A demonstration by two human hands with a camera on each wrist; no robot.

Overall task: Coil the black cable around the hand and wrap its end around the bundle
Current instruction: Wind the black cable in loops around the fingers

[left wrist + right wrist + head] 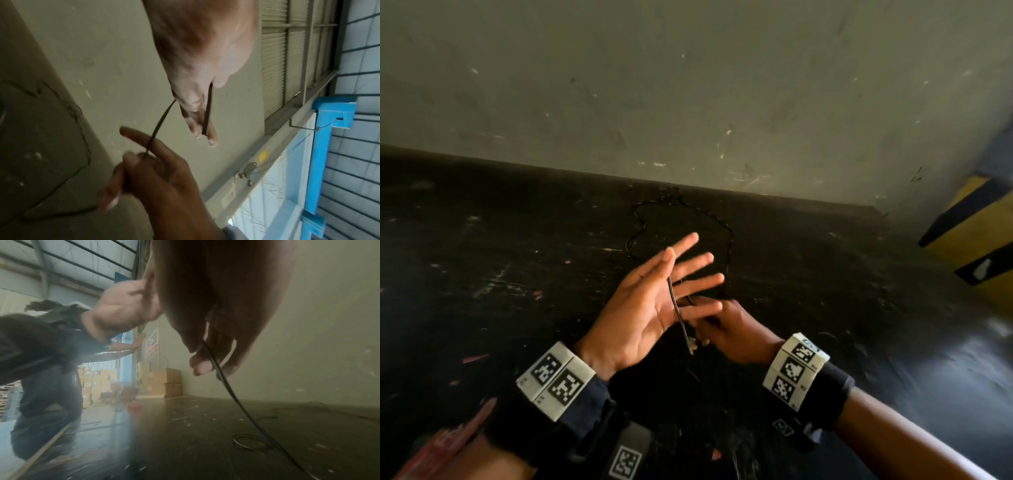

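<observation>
From the head view, your left hand [650, 301] is spread flat, palm up, with the black cable [677, 308] lying across its fingers; your right hand [726, 329], at its 3 o'clock, pinches the cable. The slack loops over the dark floor [517, 240] toward 12 o'clock.

Left wrist view: straight fingers [197, 120], cable alongside them.

Right wrist view: curled fingertips [202, 368] pinch the cable running down to the floor.

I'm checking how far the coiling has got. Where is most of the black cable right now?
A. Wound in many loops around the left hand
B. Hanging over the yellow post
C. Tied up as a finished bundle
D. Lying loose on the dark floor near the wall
D: most of the black cable lies slack on the floor, with only its end across the left hand, led by the right hand.
</observation>
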